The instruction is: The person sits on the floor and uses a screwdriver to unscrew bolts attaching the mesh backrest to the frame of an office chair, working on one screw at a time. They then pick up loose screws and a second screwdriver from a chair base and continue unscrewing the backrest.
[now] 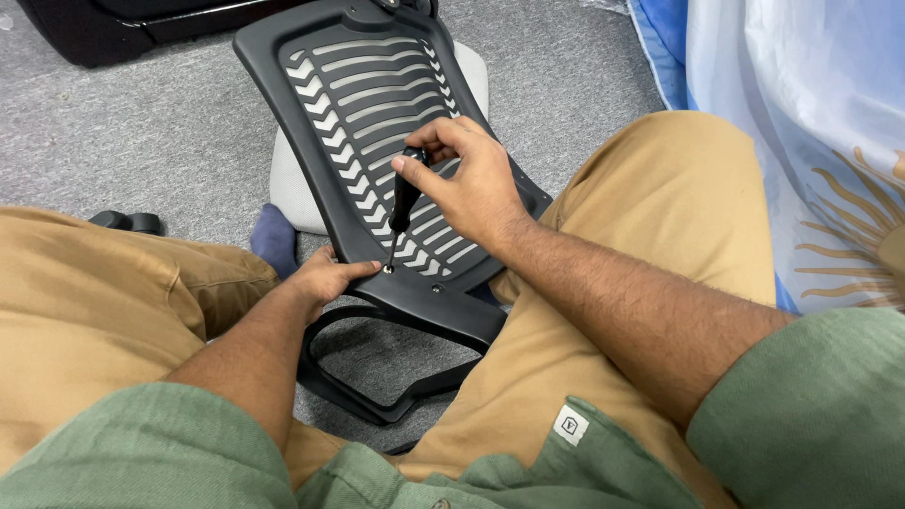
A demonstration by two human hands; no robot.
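Black slatted plastic chair backrest [377,104]: propped on grey carpet floor [141,123] between the knees. Black-handled screwdriver [403,203]: tip at the backrest's lower edge, pinched in right hand [471,184]. Left hand [320,280]: fingers pressed against that edge beside the tip.

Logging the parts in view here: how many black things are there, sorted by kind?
Chair backrest: 1
Armrest loop: 1
Screwdriver: 1, in the right hand
Castor: 1
Case at top left: 1
Total: 5
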